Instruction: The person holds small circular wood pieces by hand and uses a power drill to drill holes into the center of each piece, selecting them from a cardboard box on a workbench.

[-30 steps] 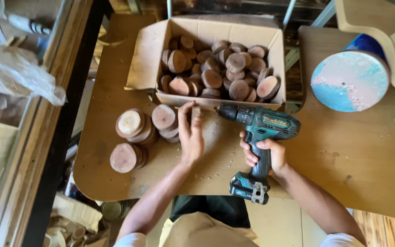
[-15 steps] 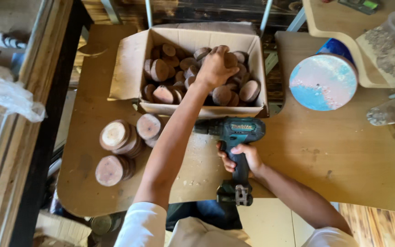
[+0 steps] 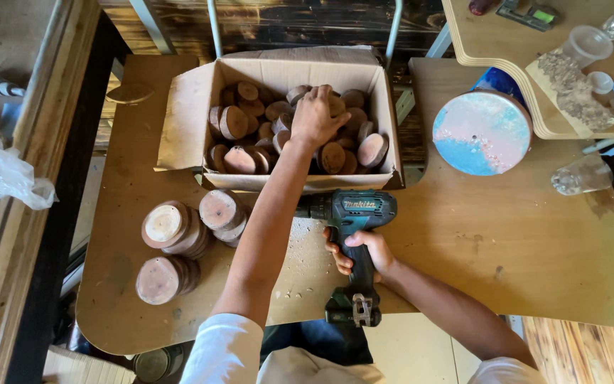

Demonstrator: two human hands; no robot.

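My left hand reaches into an open cardboard box filled with several round wood slices; its fingers close down on a slice in the pile, though the grip itself is hidden. My right hand grips the handle of a teal and black cordless drill, which rests on the wooden table just in front of the box with its nose pointing left. Left of the drill lie three leaning stacks of wood slices.
A round blue, pink and white disc stands at the right of the box. A raised shelf at top right carries plastic cups and small items. A clear plastic bag lies at far left. Sawdust speckles the table near the drill.
My left hand left the tabletop by the stacked slices and reached forward into the box. The drill and my right hand stayed in place on the table.
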